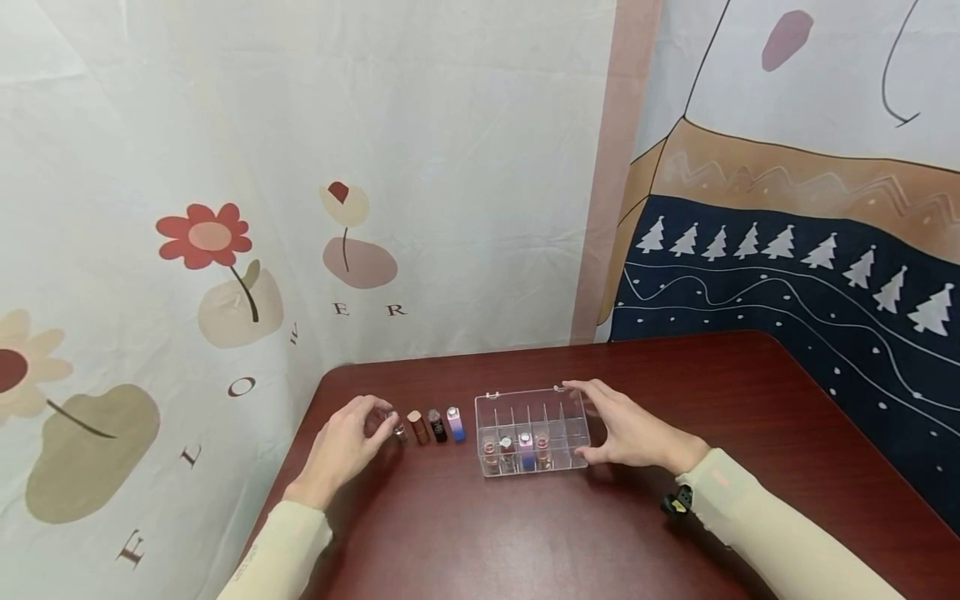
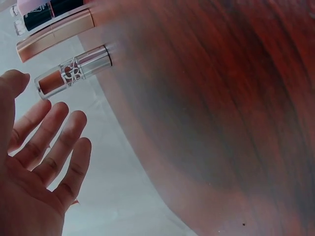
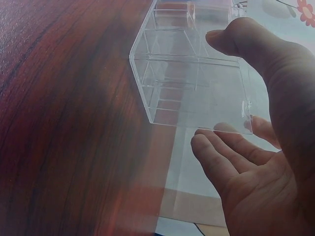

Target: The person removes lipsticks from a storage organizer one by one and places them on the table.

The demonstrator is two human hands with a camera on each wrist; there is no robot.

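Observation:
My left hand (image 1: 341,442) is beside a clear lip gloss tube (image 2: 74,72) with a silver cap and brownish colour inside. Its thumb and loosely spread fingers are near the tube's end, with a gap showing in the left wrist view. On the right, my right hand (image 1: 626,425) holds the end of a clear divided organizer box (image 1: 531,476), thumb at the front and fingers at the back corner. Several lip products stand in the box's front row, among them a pink-to-blue tube (image 1: 527,452) and a clear tube with a red part (image 1: 543,452).
Between the left hand and the box stand a rose-gold lipstick (image 1: 417,427), a black tube (image 1: 437,426) and a pink-to-blue lipstick (image 1: 455,424). They share a dark red wooden table (image 1: 480,542). A printed cloth (image 1: 465,167) hangs behind its back edge.

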